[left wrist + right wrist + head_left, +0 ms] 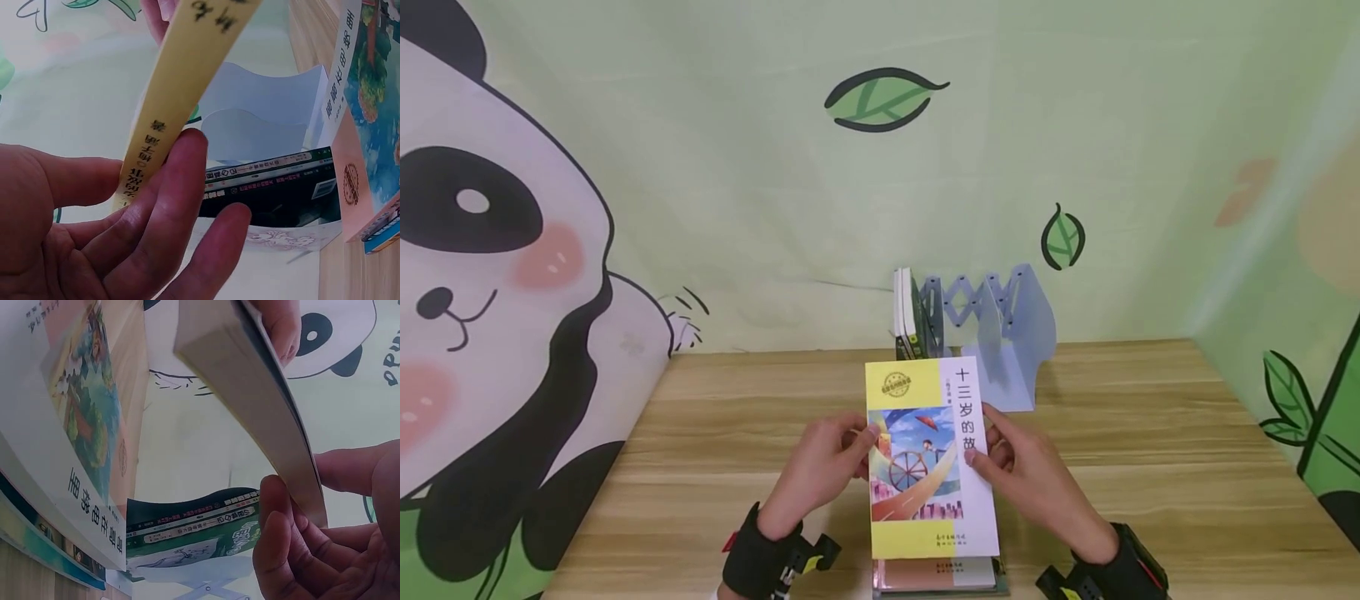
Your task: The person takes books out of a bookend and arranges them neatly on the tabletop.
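Note:
A paperback book with a yellow and white cover and a cartoon picture is held upright-facing between both hands. My left hand pinches its left edge, thumb on the front cover; in the left wrist view the yellow spine lies between thumb and fingers. My right hand pinches the opposite edge, and the page block shows in the right wrist view. Below the held book is a stack of books, its top one a pink-covered book mostly hidden in the head view.
Behind the held book stands a pale blue expandable book rack, with several books upright at its left end. The wood-grain table runs back to a green backdrop with a panda drawing.

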Tool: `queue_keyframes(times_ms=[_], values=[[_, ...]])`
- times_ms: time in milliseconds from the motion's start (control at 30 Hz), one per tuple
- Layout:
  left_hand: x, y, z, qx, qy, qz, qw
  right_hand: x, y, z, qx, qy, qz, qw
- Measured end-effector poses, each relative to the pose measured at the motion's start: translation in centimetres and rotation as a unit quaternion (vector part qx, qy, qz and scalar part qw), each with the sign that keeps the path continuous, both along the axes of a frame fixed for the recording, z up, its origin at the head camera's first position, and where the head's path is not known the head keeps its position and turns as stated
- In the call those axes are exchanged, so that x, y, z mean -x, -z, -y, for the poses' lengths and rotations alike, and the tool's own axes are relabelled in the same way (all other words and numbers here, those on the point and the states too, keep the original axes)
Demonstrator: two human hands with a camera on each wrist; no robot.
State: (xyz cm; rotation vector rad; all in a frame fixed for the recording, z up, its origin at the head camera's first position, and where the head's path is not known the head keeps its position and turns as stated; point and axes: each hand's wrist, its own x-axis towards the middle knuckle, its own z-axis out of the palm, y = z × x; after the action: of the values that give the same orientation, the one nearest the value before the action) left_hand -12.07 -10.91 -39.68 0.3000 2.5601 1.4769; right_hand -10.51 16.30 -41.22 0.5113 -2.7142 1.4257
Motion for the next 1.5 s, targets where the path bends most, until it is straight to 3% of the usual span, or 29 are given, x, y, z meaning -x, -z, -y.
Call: queue_keyframes(times_ms=[167, 433, 700, 1067, 1333, 1500], values=[[-0.1, 0.4, 0.1, 0.006, 0.007, 0.012, 0.9999, -0.1, 0.3, 0.1, -0.011, -0.001, 0.016, 0.9998], [0.2, 0.0, -0.1, 0.005, -0.007, 0.004, 1.0, 0.1, 0.2, 0.1, -0.025, 0.007, 0.002, 0.9997], [0.4, 0.3, 0.2, 0.015, 0.03, 0.027, 0.9991, 0.3, 0.1, 0.2, -0.04, 0.001, 0.044, 0.9982], [0.7, 1.6, 0.4, 0.081, 0.067, 0.027, 0.9941, 0.5, 0.9, 0.4, -0.073, -0.009, 0.106, 0.9916], [1.0, 2.5, 0.4, 0.078, 0.083, 0.064, 0.9914, 0.8, 1.9, 0.4, -0.097, -0.028, 0.09, 0.9908], [1.2, 3.2, 0.3, 0.092, 0.097, 0.065, 0.9889, 0.9, 2.2, 0.4, -0.112, -0.032, 0.082, 0.9898]])
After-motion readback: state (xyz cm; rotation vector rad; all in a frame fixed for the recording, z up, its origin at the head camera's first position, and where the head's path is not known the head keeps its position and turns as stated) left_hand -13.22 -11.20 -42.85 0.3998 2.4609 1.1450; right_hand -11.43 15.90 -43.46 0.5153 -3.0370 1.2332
